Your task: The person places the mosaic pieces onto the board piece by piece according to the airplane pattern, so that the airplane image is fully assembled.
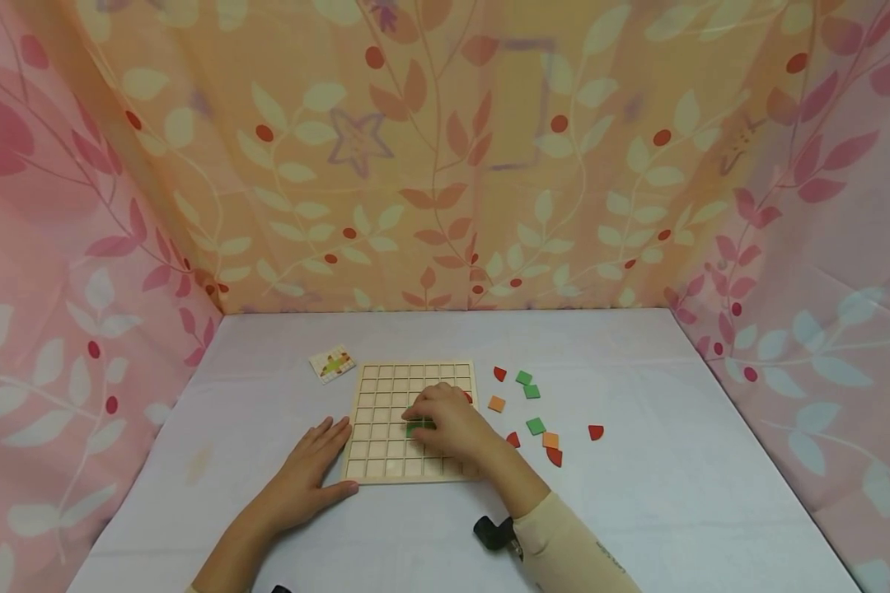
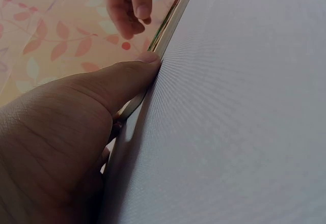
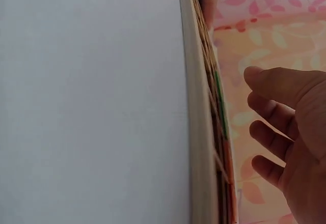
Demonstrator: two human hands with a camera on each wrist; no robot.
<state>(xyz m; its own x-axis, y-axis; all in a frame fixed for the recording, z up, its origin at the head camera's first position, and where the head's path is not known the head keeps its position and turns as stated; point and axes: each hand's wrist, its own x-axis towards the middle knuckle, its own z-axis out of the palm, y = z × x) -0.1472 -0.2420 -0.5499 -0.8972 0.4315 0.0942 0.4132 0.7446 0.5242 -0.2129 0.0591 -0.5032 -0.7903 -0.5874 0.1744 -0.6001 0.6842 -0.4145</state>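
A square wooden grid board (image 1: 374,453) lies on the table. My left hand (image 1: 307,473) rests at its left side, fingers extended along the edge and thumb by the near corner. In the left wrist view the thumb (image 2: 127,76) touches the board's side. Over the board's right half hovers my right hand (image 1: 451,422), fingers loosely bent. The right wrist view shows its fingertips (image 3: 260,130) apart with nothing between them. Below it, green pieces (image 1: 413,427) sit in the grid, partly hidden by the hand. A red piece (image 1: 468,397) shows near the board's right edge.
Right of the board lie loose flat pieces: green squares (image 1: 536,427), orange squares (image 1: 496,403) and red quarter-rounds (image 1: 597,432). A small pattern card (image 1: 332,363) is beyond the board's far left corner. Floral cloth (image 1: 445,206) walls the table's back and sides.
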